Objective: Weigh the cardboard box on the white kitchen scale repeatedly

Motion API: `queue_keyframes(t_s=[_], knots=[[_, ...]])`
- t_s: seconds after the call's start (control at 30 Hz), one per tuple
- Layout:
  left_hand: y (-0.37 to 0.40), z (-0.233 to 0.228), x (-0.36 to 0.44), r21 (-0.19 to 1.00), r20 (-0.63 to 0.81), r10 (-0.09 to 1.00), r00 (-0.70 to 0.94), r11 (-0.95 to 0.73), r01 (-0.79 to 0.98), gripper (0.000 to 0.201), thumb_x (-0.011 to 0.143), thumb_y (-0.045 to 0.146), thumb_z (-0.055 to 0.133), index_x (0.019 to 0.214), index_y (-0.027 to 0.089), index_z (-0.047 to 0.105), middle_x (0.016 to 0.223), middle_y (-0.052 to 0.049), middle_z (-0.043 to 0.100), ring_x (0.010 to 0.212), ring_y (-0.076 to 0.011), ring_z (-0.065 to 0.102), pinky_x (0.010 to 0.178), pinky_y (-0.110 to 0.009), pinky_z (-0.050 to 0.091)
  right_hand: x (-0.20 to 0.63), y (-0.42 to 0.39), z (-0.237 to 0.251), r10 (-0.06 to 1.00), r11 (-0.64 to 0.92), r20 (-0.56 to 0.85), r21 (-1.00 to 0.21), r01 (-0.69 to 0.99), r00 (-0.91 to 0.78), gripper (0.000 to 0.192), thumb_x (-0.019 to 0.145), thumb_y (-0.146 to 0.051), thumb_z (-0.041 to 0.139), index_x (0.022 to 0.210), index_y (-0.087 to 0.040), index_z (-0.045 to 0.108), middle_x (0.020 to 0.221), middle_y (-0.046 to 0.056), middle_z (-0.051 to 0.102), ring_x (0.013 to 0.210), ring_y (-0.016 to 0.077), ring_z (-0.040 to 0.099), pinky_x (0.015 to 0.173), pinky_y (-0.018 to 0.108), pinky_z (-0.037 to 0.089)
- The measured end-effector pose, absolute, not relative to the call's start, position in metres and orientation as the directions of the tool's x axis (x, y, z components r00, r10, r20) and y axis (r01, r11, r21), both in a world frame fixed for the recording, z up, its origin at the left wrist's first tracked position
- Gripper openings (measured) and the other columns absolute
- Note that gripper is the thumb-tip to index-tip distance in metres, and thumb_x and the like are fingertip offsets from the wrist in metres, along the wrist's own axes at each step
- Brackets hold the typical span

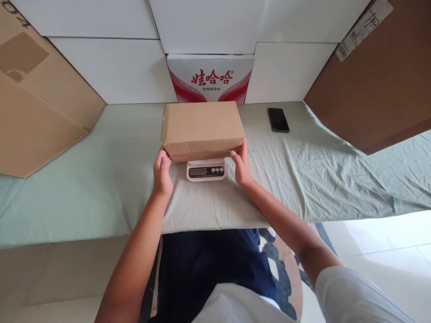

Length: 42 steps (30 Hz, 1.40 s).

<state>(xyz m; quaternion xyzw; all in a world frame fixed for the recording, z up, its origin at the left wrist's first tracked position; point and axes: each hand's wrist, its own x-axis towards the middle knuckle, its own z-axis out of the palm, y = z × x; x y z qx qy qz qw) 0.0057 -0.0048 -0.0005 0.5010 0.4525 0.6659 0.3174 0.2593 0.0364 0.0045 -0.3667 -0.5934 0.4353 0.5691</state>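
Note:
A closed brown cardboard box (204, 123) is held level between my two hands, over a white digital kitchen scale (206, 171). My left hand (163, 172) grips the box's near left corner, its thumb in front and the other fingers mostly hidden. At the near right corner, my right hand (241, 163) holds the box with its thumb on the front face. Only the scale's front panel shows, with a small display and several round buttons; the box hides its platform. Whether the box rests on the platform or hovers just above it, I cannot tell.
A black smartphone (278, 120) lies on the green cloth (134, 188) at the right. White boxes and a red-and-white printed carton (211, 78) line the back. Large cardboard sheets stand at the left (40, 103) and right (377, 80).

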Motion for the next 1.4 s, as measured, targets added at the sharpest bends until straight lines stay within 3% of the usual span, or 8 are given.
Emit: queue_keyframes(t_s=[0.83, 1.13, 1.23, 1.4], knots=[[-0.003, 0.001, 0.004, 0.923, 0.365, 0.898, -0.246, -0.383, -0.025, 0.078, 0.098, 0.091, 0.057, 0.142, 0.031, 0.079, 0.155, -0.012, 0.077, 0.166, -0.0361, 0.057, 0.137, -0.045, 0.048, 0.262, 0.035, 0.002, 0.924, 0.375, 0.378, -0.925, -0.058, -0.06, 0.085, 0.098, -0.081, 0.057, 0.173, -0.044, 0.04, 0.19, -0.001, 0.04, 0.179, 0.0343, 0.034, 0.153, 0.06, 0.027], [0.001, -0.005, 0.002, 0.916, 0.381, 0.889, -0.252, -0.399, -0.024, 0.082, 0.1, 0.09, 0.055, 0.149, 0.028, 0.076, 0.161, -0.013, 0.074, 0.164, -0.0367, 0.059, 0.135, -0.047, 0.05, 0.263, 0.041, -0.008, 0.918, 0.387, 0.39, -0.921, -0.054, -0.075, 0.094, 0.095, -0.087, 0.058, 0.176, -0.046, 0.032, 0.192, -0.002, 0.035, 0.179, 0.0369, 0.032, 0.152, 0.066, 0.025], [0.003, -0.008, -0.002, 0.912, 0.389, 0.884, -0.259, -0.41, -0.027, 0.085, 0.098, 0.091, 0.057, 0.155, 0.03, 0.074, 0.172, -0.012, 0.067, 0.17, -0.0367, 0.052, 0.14, -0.049, 0.044, 0.265, 0.043, -0.009, 0.917, 0.388, 0.391, -0.92, -0.058, -0.071, 0.096, 0.094, -0.088, 0.058, 0.176, -0.046, 0.032, 0.192, -0.002, 0.036, 0.18, 0.0374, 0.032, 0.152, 0.067, 0.023], [0.011, -0.018, -0.022, 0.887, 0.405, 0.839, -0.365, -0.457, -0.066, 0.089, 0.094, 0.094, 0.06, 0.164, 0.039, 0.066, 0.19, -0.002, 0.044, 0.183, -0.0324, 0.027, 0.15, -0.05, 0.024, 0.275, 0.049, -0.012, 0.936, 0.353, 0.351, -0.929, -0.113, 0.041, 0.097, 0.092, -0.09, 0.058, 0.175, -0.051, 0.027, 0.192, -0.001, 0.032, 0.182, 0.0398, 0.028, 0.149, 0.076, 0.022]])
